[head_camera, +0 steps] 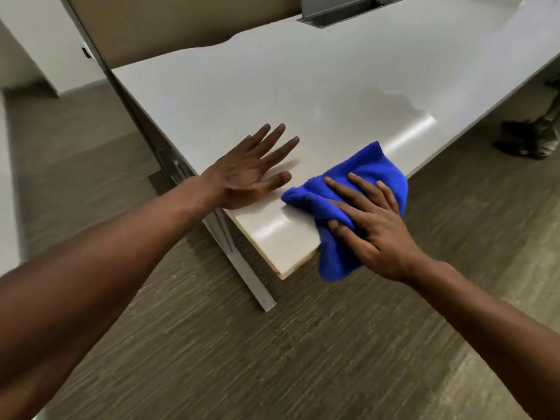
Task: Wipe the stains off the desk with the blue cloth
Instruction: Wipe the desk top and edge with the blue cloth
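Two hands on desk [212,95] | left hand [242,174] spread flat | right hand [369,225] grip bunching blue cloth [372,177], seemingly pinched

Office setting, long pale desk [303,86] with a cable-access hatch [348,9] at its far edge, divider panel [151,25], grey-brown carpet [272,359]

Broad pale grey laminate desk top [303,86] lies bare beyond both hands. Obstacles: left hand [245,174] flat near the corner, just beside the bunched blue microfibre cloth [363,183]; open rectangular grey cable hatch [348,9] at the far edge.
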### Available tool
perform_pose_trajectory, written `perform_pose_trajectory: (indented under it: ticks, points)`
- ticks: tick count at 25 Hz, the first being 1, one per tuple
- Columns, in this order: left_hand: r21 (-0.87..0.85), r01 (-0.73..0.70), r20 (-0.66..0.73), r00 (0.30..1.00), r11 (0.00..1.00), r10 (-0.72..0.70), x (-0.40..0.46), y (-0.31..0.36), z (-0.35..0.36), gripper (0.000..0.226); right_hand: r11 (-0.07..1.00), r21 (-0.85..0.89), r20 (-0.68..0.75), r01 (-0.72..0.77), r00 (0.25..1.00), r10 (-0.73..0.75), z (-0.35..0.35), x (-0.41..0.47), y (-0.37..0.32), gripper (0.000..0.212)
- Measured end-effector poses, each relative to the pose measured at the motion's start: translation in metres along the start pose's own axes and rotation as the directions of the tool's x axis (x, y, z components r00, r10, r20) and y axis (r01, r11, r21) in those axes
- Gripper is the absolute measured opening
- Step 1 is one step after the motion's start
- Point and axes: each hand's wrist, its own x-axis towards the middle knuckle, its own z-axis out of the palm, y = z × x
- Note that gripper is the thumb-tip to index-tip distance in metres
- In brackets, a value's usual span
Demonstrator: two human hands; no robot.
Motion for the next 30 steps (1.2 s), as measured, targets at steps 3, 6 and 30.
perform_pose_trajectory:
  ticks: [3,6,30]
  points:
    - [-0.006,0.009,0.002,1.0,1.0,-0.009,0.001,-0.002,0.003,0.074,0.997,-0.054,0.124,0.048,0.991,-0.041,-0.024,0.009,0.027,0.058]
    - [-0.081,0.031,-0.012,0.999,0.996,-0.032,0.001,-0.003,0.005,0.078,0.998,-0.047,0.018,-0.051,0.998,0.052,-0.022,0.004,0.033,0.062]
    - [-0.101,0.079,-0.036,0.996,0.992,-0.083,0.001,0.004,0.007,0.081,0.999,0.006,0.018,-0.036,0.999,0.035,-0.031,0.009,0.047,0.093]
